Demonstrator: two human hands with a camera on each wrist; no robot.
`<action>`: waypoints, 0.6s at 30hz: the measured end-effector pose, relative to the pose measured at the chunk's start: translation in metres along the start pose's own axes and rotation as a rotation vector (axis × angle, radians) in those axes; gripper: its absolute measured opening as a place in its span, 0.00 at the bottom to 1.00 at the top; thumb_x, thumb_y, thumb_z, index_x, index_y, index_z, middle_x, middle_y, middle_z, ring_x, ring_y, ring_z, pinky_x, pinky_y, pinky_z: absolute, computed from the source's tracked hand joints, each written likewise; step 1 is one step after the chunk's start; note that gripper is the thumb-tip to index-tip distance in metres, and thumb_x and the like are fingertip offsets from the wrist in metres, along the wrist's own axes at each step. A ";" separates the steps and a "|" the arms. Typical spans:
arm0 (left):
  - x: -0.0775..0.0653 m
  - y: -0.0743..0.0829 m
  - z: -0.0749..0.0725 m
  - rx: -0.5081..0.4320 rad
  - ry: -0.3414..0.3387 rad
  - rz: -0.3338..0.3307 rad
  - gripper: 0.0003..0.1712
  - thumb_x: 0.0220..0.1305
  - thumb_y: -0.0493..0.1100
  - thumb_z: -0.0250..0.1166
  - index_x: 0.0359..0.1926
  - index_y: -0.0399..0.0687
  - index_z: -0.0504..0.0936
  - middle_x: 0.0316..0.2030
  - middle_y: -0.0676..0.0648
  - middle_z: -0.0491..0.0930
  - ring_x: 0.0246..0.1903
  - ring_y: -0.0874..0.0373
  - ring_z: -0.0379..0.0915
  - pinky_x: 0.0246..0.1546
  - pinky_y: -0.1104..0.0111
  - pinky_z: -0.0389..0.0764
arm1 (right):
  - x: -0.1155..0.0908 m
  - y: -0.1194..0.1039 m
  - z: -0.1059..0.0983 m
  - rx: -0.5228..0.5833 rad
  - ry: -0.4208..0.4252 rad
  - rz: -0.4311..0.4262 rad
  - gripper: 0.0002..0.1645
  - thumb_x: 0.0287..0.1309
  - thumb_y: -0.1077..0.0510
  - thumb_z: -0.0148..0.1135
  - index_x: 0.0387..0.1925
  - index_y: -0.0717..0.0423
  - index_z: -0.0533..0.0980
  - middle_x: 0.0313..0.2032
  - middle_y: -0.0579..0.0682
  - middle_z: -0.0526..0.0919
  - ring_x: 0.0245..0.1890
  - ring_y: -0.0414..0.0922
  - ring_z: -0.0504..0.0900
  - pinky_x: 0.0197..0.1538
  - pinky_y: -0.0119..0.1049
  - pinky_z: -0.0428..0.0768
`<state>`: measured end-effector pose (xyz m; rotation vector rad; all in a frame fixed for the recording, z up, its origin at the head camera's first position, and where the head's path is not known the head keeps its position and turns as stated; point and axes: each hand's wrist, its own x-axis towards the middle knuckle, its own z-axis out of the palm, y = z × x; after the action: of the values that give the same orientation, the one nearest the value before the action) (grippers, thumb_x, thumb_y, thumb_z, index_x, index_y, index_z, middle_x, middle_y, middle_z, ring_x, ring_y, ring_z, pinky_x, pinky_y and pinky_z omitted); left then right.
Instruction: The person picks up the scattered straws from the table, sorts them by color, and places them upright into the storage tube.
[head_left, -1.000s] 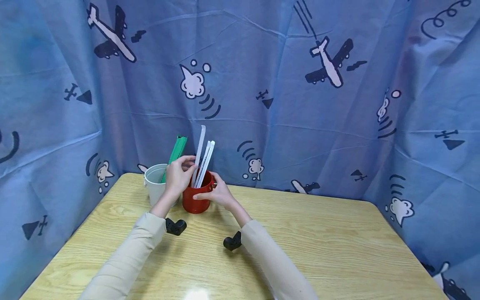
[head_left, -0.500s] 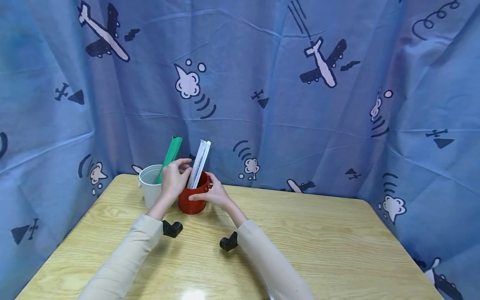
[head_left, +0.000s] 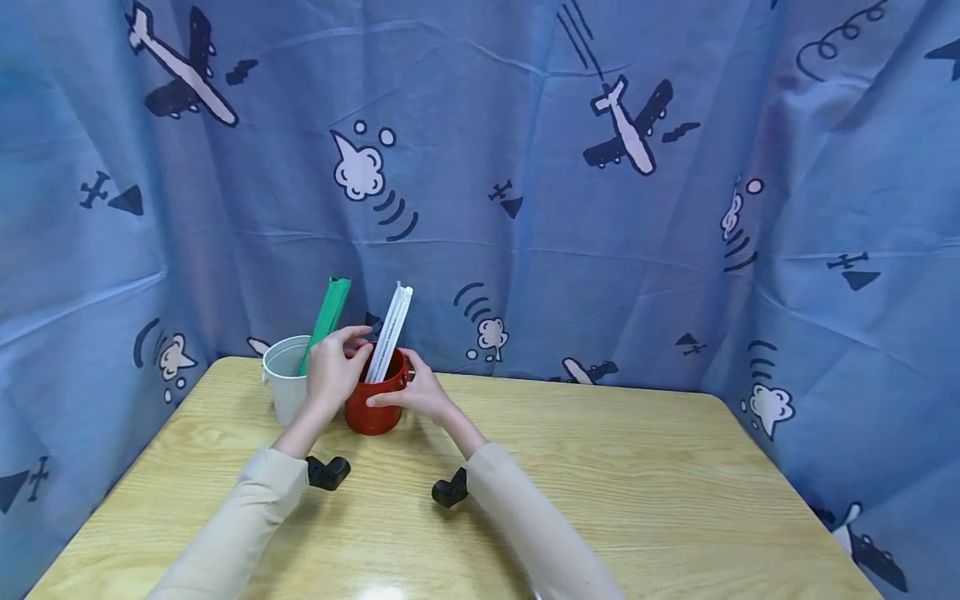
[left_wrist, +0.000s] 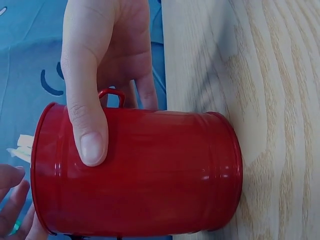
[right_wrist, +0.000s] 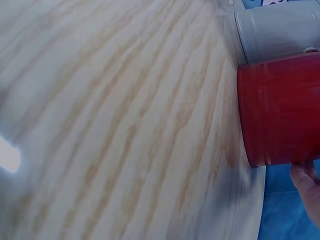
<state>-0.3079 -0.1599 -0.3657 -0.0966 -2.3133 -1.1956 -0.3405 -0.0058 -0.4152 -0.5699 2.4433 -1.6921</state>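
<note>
A small red bucket (head_left: 373,410) stands upright on the table, holding white paper-wrapped straws (head_left: 392,333) that lean right. My right hand (head_left: 420,392) grips the bucket from its right side; in the left wrist view the thumb (left_wrist: 90,125) lies across its wall, with fingers behind near the handle loop (left_wrist: 114,95). My left hand (head_left: 335,367) is at the left rim, its loosely bent fingertips close beside the straws. A white bucket (head_left: 281,392) stands just left, with green wrapped straws (head_left: 327,321) in it, partly hidden by my left hand.
The wood-grain table (head_left: 585,483) reaches to a blue curtain (head_left: 465,208) printed with planes, close behind both buckets. Black camera mounts (head_left: 328,473) sit at both wrists, low over the table.
A white straw that stood taller than the others between my left fingertips has sunk to their level in the red bucket. My right hand keeps its grip; the head view has shifted slightly.
</note>
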 end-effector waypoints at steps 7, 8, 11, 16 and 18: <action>-0.011 -0.003 -0.005 0.038 0.020 -0.008 0.13 0.62 0.36 0.64 0.48 0.40 0.83 0.37 0.38 0.85 0.34 0.45 0.83 0.37 0.54 0.82 | -0.005 0.002 0.011 -0.005 -0.008 -0.014 0.50 0.44 0.58 0.76 0.68 0.49 0.60 0.62 0.51 0.72 0.56 0.49 0.75 0.58 0.44 0.78; -0.013 -0.003 -0.006 0.045 0.021 -0.004 0.12 0.62 0.36 0.63 0.47 0.40 0.84 0.36 0.38 0.85 0.34 0.46 0.82 0.37 0.54 0.82 | -0.006 0.003 0.013 -0.010 -0.008 -0.014 0.50 0.43 0.57 0.76 0.68 0.49 0.60 0.62 0.51 0.72 0.56 0.48 0.75 0.57 0.43 0.78; -0.016 -0.003 -0.007 0.062 0.024 0.011 0.11 0.61 0.36 0.63 0.44 0.39 0.84 0.35 0.38 0.86 0.32 0.46 0.82 0.35 0.55 0.81 | -0.007 0.004 0.016 -0.021 -0.002 -0.015 0.50 0.43 0.57 0.76 0.67 0.49 0.61 0.62 0.50 0.73 0.56 0.47 0.75 0.57 0.41 0.79; -0.015 0.000 -0.010 0.059 0.021 0.017 0.11 0.61 0.35 0.63 0.44 0.38 0.84 0.35 0.38 0.85 0.33 0.46 0.81 0.36 0.54 0.80 | -0.007 -0.001 0.018 -0.054 -0.003 -0.021 0.51 0.45 0.54 0.76 0.69 0.47 0.59 0.63 0.47 0.72 0.58 0.46 0.74 0.59 0.40 0.77; -0.013 0.000 -0.010 0.046 0.015 0.027 0.12 0.61 0.35 0.63 0.45 0.38 0.84 0.35 0.38 0.85 0.34 0.46 0.81 0.37 0.54 0.80 | -0.007 -0.004 0.016 -0.075 -0.018 -0.029 0.53 0.45 0.54 0.76 0.71 0.47 0.58 0.64 0.47 0.71 0.60 0.45 0.73 0.61 0.41 0.76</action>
<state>-0.2920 -0.1658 -0.3675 -0.1017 -2.3175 -1.1255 -0.3280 -0.0188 -0.4183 -0.6291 2.5070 -1.6047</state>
